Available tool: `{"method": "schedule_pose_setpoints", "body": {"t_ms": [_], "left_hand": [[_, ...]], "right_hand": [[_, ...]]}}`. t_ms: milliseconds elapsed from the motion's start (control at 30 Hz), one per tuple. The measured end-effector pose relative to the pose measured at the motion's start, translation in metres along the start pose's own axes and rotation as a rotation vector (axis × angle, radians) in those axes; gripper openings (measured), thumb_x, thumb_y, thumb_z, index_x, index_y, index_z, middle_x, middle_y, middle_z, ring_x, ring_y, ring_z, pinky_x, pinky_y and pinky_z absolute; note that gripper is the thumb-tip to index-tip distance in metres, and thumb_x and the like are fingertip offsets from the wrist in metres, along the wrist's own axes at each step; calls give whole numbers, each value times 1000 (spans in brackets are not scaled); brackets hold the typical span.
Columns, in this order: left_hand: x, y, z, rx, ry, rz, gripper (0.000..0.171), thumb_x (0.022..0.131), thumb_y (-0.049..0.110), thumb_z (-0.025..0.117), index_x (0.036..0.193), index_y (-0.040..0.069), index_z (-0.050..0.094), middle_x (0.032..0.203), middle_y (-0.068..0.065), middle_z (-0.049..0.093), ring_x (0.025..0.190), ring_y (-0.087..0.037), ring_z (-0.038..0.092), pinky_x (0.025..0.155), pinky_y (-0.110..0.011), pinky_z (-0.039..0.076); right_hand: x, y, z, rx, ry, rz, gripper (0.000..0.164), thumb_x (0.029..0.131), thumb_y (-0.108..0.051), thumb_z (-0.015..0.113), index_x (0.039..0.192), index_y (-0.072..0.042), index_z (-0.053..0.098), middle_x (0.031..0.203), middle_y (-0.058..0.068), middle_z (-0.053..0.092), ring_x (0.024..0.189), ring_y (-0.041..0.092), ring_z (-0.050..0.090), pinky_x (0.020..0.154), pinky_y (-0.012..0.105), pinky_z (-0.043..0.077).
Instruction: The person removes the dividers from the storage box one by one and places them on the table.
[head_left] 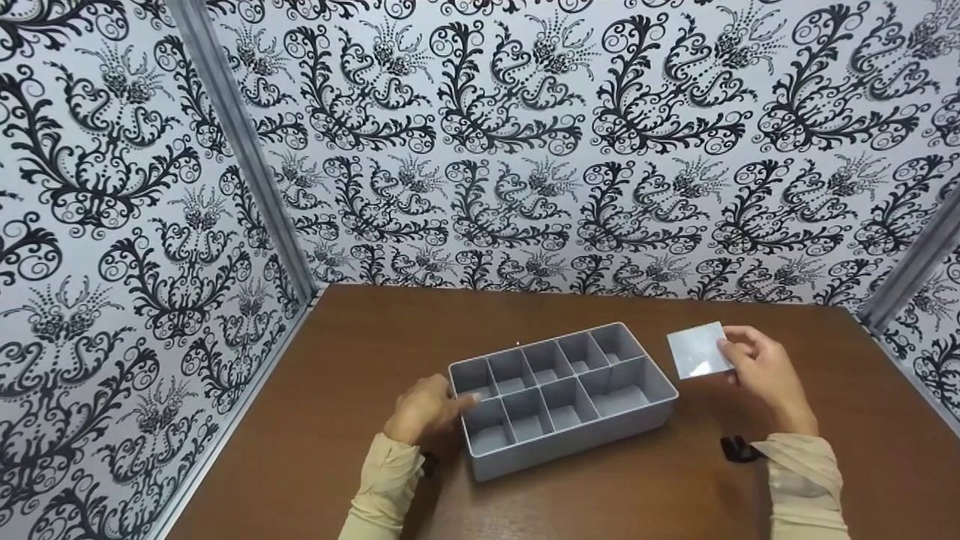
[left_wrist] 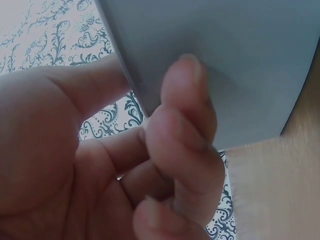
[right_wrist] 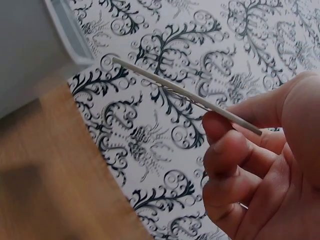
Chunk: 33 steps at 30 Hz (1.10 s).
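Observation:
A grey plastic organizer box [head_left: 574, 433], split by dividers into several compartments, sits at a slant on the brown table. My left hand [head_left: 426, 409] grips its left end, the thumb hooked over the rim and the fingers curled against the outer wall [left_wrist: 240, 65]. To the right of the box my right hand [head_left: 763, 367] pinches a thin, shiny, pale square sheet [head_left: 694, 349] by its right edge. Seen edge-on in the right wrist view, the sheet [right_wrist: 165, 82] is flat and stiff, held above the table between thumb and fingers. The compartments that show have bare floors.
The brown wooden table [head_left: 330, 420] runs back to walls covered in black-and-white scroll paper [head_left: 510, 187]. Grey posts [head_left: 247, 150] stand at the corners. A small black piece [head_left: 739, 449] shows at the right sleeve cuff.

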<state>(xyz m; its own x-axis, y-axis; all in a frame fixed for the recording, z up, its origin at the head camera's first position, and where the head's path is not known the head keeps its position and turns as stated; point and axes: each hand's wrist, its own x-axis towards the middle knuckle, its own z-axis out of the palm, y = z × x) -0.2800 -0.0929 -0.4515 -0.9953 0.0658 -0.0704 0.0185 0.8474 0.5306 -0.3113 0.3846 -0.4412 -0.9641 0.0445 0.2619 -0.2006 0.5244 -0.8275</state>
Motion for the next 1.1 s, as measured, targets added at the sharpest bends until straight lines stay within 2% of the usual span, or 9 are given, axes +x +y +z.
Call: {"method": "schedule_pose_setpoints", "body": {"t_ms": [333,500,633,833,1000,1100], "left_hand": [[2,-1,0,-6,-8,-13,42,88,51,68,74,12,65,73,-2,63,70,-21,59,76,-50,51],[0,1,0,-10,-10,-13,43,88,51,68,71,12,63,69,-1,61,67,-20,56,72,-48,50],[-1,2,-1,-16,3,12,41,87,49,68,71,12,63,67,0,60,65,-19,55,70,-47,50],[-2,2,-1,-28,13,26,39,87,48,69,71,13,63,68,0,61,66,-19,55,72,-49,50],[-2,2,-1,-21,6,22,41,88,47,68,66,13,61,63,2,56,62,-19,52,67,-45,48],[-1,1,0,-20,1,10,41,87,49,68,66,14,62,64,1,57,63,-19,53,68,-46,48]], "right_hand": [[2,27,1,0,27,127,42,102,-22,54,130,9,53,70,-3,63,51,14,53,48,26,45],[2,36,3,-32,22,181,45,102,-26,54,132,8,54,78,2,67,56,15,56,51,29,48],[3,40,4,-62,33,198,46,101,-27,55,131,8,55,81,3,69,59,16,59,53,30,49],[3,46,7,-63,53,212,44,100,-25,57,127,10,58,73,-2,64,53,11,54,51,28,46],[4,50,10,-75,51,222,43,100,-26,57,125,9,59,75,-1,64,53,9,52,51,28,45],[4,54,12,-84,38,224,44,100,-27,57,125,9,59,78,1,65,54,10,53,52,28,45]]}}
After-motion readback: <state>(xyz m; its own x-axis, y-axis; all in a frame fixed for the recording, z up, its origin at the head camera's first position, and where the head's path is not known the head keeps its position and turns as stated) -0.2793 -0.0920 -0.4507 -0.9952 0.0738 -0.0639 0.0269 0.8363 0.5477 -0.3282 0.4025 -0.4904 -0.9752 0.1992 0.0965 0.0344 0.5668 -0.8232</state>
